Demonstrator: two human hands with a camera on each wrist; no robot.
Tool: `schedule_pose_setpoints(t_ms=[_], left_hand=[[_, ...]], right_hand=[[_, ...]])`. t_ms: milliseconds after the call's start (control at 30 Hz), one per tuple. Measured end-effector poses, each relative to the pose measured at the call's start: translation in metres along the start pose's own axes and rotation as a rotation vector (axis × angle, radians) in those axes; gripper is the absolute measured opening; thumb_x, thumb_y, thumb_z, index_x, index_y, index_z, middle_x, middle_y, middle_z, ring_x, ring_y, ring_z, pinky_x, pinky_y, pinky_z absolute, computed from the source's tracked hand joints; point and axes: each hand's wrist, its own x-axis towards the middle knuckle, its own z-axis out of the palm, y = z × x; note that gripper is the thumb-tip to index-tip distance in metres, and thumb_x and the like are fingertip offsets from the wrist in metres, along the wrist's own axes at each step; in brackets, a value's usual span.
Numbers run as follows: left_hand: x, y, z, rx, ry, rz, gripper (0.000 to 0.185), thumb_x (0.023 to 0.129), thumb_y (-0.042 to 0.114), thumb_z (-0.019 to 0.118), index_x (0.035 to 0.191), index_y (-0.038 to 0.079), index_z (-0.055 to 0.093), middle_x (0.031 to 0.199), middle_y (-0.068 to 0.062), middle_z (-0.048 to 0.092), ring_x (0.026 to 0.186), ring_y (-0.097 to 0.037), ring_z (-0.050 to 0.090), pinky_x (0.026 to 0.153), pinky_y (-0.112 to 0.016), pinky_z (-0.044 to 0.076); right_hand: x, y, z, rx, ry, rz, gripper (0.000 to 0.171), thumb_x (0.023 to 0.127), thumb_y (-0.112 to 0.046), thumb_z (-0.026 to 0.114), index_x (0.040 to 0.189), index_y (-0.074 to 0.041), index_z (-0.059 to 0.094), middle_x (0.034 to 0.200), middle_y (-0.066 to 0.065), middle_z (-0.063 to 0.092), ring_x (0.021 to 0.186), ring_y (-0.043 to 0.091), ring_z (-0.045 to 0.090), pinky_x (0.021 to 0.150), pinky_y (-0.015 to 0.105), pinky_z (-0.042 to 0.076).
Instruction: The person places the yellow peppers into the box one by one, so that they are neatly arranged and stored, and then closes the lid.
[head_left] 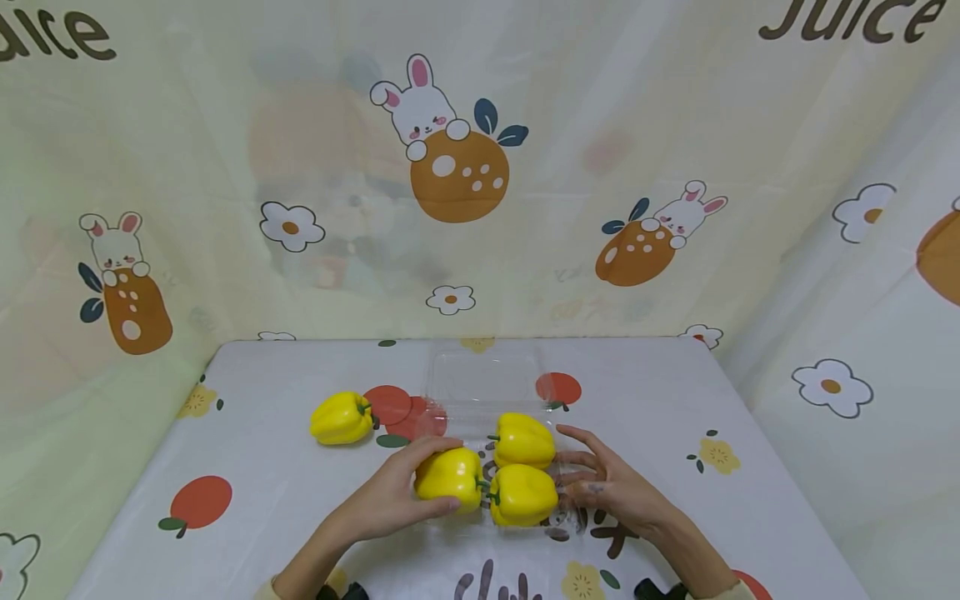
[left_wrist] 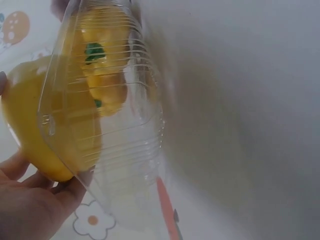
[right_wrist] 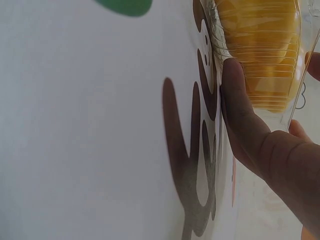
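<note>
Here, pepper (head_left: 448,477) inside curled fingers (head_left: 438,502).

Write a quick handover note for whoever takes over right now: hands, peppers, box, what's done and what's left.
Left hand grips a yellow pepper at the left side of the clear box.
Right hand holds the box's right wall, fingers spread against it.
Two peppers sit in the box: back one, front one. The lid lies open behind.
A fourth pepper lies on the table, to the left, apart from the box.
Done: two peppers in, a third at the box.
Left, probably: seat the third, fetch the fourth, maybe close the lid.
</note>
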Motion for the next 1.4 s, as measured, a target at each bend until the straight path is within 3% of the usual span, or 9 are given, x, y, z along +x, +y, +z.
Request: schedule_pose_setpoints(t_ms=[533,1400], left_hand=[[0.0029,-0.0027,0.0024,0.075,-0.018,0.002,0.069,0.089,0.047,0.083,0.149,0.023,0.057,0.149,0.007,0.059,0.134,-0.017,0.056,0.118,-0.049,0.050],[0.0047,-0.0014,0.0056,0.138,-0.042,-0.006,0.070,0.088,0.048,0.084,0.148,0.020,0.060,0.153,0.001,0.059,0.139,-0.024,0.055,0.117,-0.054,0.050]], right_hand=[[0.0004,-0.0016,-0.0013,0.003,-0.010,0.006,0.095,0.097,-0.011,0.074,0.170,-0.022,0.014,0.164,0.034,0.035,0.133,0.033,0.063,0.107,0.051,0.058],[0.0004,-0.0004,-0.0012,0.010,-0.005,0.010,0.101,0.091,-0.007,0.077,0.169,-0.023,0.016,0.164,0.034,0.035,0.130,0.030,0.063,0.105,0.048,0.060]])
